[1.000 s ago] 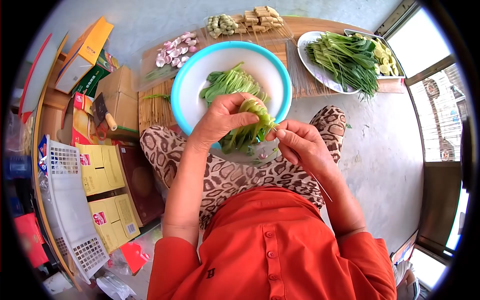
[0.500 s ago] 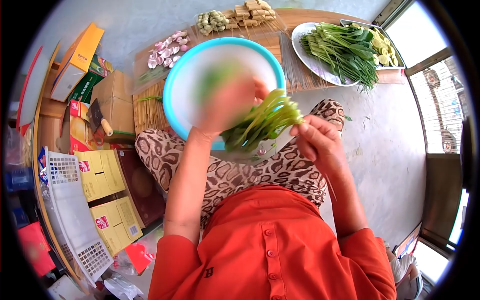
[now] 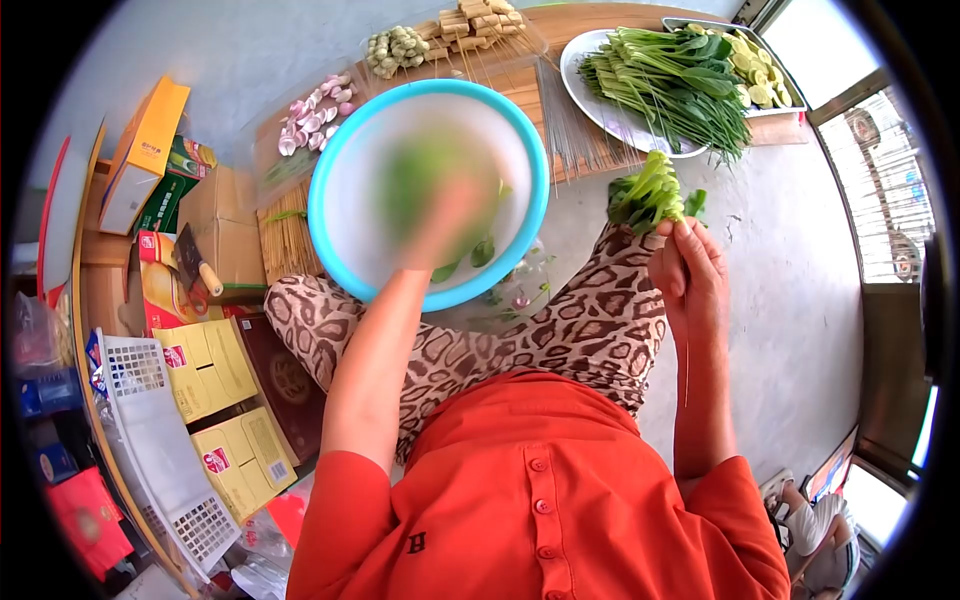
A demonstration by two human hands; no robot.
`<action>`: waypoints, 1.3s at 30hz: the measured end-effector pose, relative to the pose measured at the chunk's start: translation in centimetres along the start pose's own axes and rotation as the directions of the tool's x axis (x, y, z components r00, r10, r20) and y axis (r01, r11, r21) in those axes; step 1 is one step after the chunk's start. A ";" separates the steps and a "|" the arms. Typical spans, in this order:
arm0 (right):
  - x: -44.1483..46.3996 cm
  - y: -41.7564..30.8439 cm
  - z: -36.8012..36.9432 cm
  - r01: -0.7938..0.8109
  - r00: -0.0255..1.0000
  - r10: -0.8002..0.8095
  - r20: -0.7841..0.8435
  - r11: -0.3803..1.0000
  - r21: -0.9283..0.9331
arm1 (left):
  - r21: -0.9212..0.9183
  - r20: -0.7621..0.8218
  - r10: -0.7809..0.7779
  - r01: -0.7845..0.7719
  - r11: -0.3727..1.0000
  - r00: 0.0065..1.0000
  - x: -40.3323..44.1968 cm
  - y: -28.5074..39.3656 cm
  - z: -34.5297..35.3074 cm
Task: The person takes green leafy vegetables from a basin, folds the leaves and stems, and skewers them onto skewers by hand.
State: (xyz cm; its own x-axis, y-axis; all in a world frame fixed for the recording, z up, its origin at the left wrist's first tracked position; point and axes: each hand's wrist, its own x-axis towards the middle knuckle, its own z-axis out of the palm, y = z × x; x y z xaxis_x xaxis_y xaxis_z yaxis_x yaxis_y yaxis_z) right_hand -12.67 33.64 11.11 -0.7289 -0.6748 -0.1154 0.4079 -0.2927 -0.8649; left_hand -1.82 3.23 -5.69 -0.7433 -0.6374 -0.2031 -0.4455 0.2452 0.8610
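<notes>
My left hand (image 3: 450, 215) is over the blue-rimmed white basin (image 3: 542, 170), at the leafy greens (image 3: 425, 175) inside it. Motion blur smears its fingers and the greens, so any hold is unclear. My right hand (image 3: 690, 265), out to the right above the floor, pinches a thin skewer (image 3: 686, 370) at the stem ends of a bunch of greens (image 3: 648, 192). The skewer's lower part hangs down along my right forearm. A few loose leaves (image 3: 483, 251) lie near the basin's front side.
Behind the basin, a wooden table (image 3: 590, 14) bears a plate of long greens (image 3: 690, 85), a tray of sliced vegetables (image 3: 765, 75), garlic-like pieces (image 3: 318, 115) and skewered rolls (image 3: 470, 25). Boxes (image 3: 215, 370) and a cleaver (image 3: 195, 262) are at left. People sit at lower right.
My right hand has moved right and up with the bunch, away from the basin. My left hand has let go of the bunch and reached into the basin. The view has shifted slightly.
</notes>
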 end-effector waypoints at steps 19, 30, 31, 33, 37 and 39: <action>-1.2 1.1 1.4 -0.098 0.995 0.094 -0.038 0.990 -0.102 | 0.487 0.013 0.219 -0.197 0.851 0.976 0.2 0.8 1.3; -1.1 2.2 3.7 -0.140 0.987 0.152 0.057 0.974 -0.180 | -0.414 -0.250 0.136 -0.233 0.880 0.959 -5.6 8.8 -11.2; -1.1 2.3 4.1 -0.144 0.983 0.162 0.087 0.971 -0.191 | -0.529 -0.233 0.125 -0.233 0.816 0.964 -6.2 9.3 -11.4; -1.2 2.6 5.2 -0.144 0.978 0.171 0.117 0.967 -0.208 | -0.636 -0.222 0.117 -0.235 0.735 0.968 -7.5 10.0 -11.3; -2.0 3.3 7.4 -0.175 0.955 0.230 0.187 0.946 -0.272 | -0.882 -0.078 0.061 -0.098 0.461 0.995 -9.6 10.2 -9.6; -2.4 3.5 8.2 -0.184 0.940 0.258 0.221 0.933 -0.308 | -0.924 -0.028 0.055 -0.047 0.380 0.998 -10.2 9.7 -8.8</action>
State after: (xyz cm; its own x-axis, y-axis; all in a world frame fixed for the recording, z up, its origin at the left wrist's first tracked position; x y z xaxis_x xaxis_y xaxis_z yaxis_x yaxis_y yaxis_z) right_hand -5.02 28.66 12.36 -0.4583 -0.8601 -0.2239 0.3452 0.0599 -0.9366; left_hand 5.87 5.72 8.81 -0.7525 -0.6430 -0.1426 0.3261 -0.5518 0.7676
